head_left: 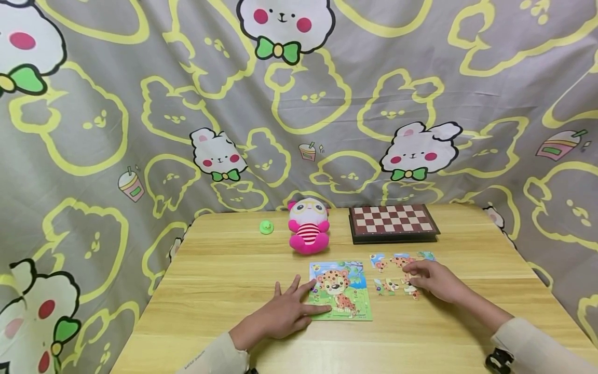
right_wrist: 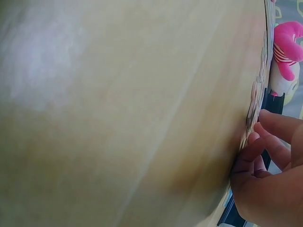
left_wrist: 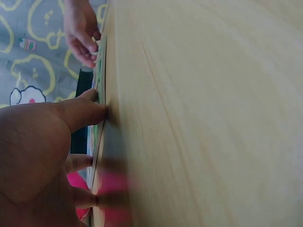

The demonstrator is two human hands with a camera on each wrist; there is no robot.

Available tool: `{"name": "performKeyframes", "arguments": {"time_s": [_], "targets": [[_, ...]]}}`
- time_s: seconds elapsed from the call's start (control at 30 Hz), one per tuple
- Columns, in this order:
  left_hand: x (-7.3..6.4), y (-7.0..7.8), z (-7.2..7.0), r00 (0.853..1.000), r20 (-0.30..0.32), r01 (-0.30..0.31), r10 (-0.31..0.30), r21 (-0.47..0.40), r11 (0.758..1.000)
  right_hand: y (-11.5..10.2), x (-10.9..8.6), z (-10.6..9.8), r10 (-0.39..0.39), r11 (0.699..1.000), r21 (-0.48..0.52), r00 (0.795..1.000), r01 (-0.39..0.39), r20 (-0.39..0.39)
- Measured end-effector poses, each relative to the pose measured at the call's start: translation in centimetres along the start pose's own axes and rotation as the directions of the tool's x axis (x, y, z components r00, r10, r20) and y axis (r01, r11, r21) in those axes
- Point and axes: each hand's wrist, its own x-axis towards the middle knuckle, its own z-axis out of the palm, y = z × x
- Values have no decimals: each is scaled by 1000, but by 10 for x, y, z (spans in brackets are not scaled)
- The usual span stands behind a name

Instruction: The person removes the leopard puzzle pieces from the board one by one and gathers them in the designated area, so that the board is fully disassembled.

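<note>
A cartoon leopard puzzle (head_left: pixel 344 283) lies flat on the wooden table. My left hand (head_left: pixel 286 310) is spread at its left side, one finger reaching over the lower part of the picture. In the left wrist view, the thumb of that hand (left_wrist: pixel 38 146) is at the board's near edge. Several loose puzzle pieces (head_left: pixel 386 285) lie to the right, with parts of the leopard printed on them. My right hand (head_left: pixel 434 280) is over the right end of these pieces, fingers bent and fingertips right at them, hiding some. In the right wrist view, the right hand's fingertips (right_wrist: pixel 263 114) meet the pieces' edge.
Behind the puzzle sits a pink and white plush toy (head_left: pixel 309 228), with a small green toy (head_left: pixel 266 227) to its left. A brown and white checkered board (head_left: pixel 392 221) lies at the back right. A grey patterned curtain (head_left: pixel 299 114) hangs behind the table (head_left: pixel 224 275).
</note>
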Motion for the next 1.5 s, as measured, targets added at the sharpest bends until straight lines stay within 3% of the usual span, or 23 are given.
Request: {"name": "performKeyframes", "arguments": {"time_s": [0.4, 0.73, 1.17, 1.5], "targets": [[0, 1, -1, 1000, 0, 6, -6, -6, 1000, -13, 3, 4, -30, 997, 72, 999, 29, 24], [0, 1, -1, 1000, -3, 2, -2, -3, 1000, -33, 14, 19, -18, 996, 93, 999, 15, 37], [0, 1, -1, 1000, -8, -5, 5, 7, 1000, -62, 31, 47, -86, 985, 157, 993, 73, 77], [1, 0, 0, 1000, -5, -5, 5, 11, 1000, -78, 40, 63, -83, 983, 169, 992, 67, 90]]}}
